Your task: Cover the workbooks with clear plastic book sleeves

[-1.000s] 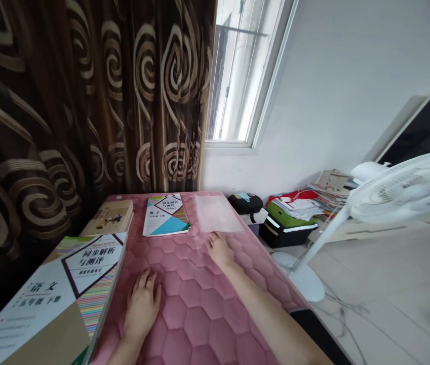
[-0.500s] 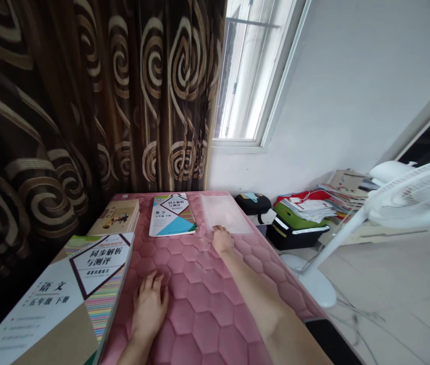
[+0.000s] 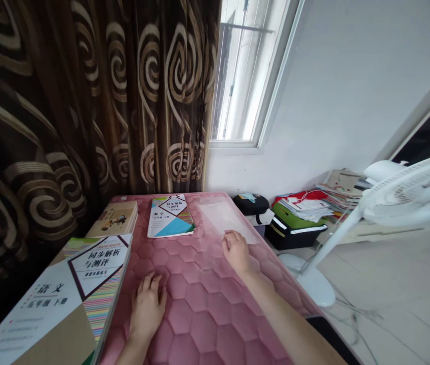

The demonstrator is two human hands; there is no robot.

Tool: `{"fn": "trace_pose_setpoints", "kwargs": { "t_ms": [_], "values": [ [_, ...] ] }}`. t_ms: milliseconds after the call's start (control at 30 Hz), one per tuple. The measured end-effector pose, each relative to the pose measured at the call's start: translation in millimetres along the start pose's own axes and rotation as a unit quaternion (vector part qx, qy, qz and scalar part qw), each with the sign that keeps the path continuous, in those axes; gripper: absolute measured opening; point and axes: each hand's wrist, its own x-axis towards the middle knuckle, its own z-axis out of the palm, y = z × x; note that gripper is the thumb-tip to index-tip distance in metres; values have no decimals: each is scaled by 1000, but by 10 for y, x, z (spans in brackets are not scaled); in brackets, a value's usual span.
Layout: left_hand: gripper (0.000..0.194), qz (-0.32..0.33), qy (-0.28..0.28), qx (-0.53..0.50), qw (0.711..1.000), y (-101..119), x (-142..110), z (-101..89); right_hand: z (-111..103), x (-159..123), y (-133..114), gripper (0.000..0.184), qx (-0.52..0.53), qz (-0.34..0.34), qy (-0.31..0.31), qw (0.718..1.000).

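My left hand point(image 3: 148, 304) lies flat and open on the pink quilted table cover point(image 3: 199, 314), fingers pointing away from me. My right hand point(image 3: 237, 251) is stretched further out, fingers curled on the near edge of a translucent plastic sheet point(image 3: 222, 215) at the table's far right. The sheet lies skewed, its near corner toward the right edge. A maths workbook point(image 3: 169, 217) lies just left of the sheet, a tan book point(image 3: 114, 219) beyond that, and a large workbook point(image 3: 66, 294) at the near left.
A brown swirl-pattern curtain point(image 3: 85, 101) hangs behind the table, beside a window point(image 3: 245, 76). On the floor to the right stand a white fan point(image 3: 408, 192), a black bag point(image 3: 252, 203) and a pile of papers on a green box point(image 3: 298, 218).
My right hand reached forward to the sheet's near edge, then drew back toward me and to the right, and the sheet has turned and slid with it. The left hand barely moved.
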Motion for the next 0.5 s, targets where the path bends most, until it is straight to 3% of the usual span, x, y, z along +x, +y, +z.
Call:
{"fn": "trace_pose_setpoints", "kwargs": {
  "t_ms": [100,200,300,433,500],
  "values": [
    [36,10,24,-4,1000,-21,-1,32,-245,-531,-200,15,82,-110,-4,991],
    [37,17,42,-11,999,-26,-2,49,-482,-1088,-479,19,152,-176,-62,971],
    [38,25,50,-18,998,-15,-8,46,-734,-1425,-747,18,219,-207,-154,941],
    [38,20,40,-11,999,14,-17,19,-1008,-1311,-868,8,288,-248,-266,886],
    [37,11,30,-7,999,26,-19,4,-1040,-1075,-743,14,283,-183,-280,899]
  ]
}}
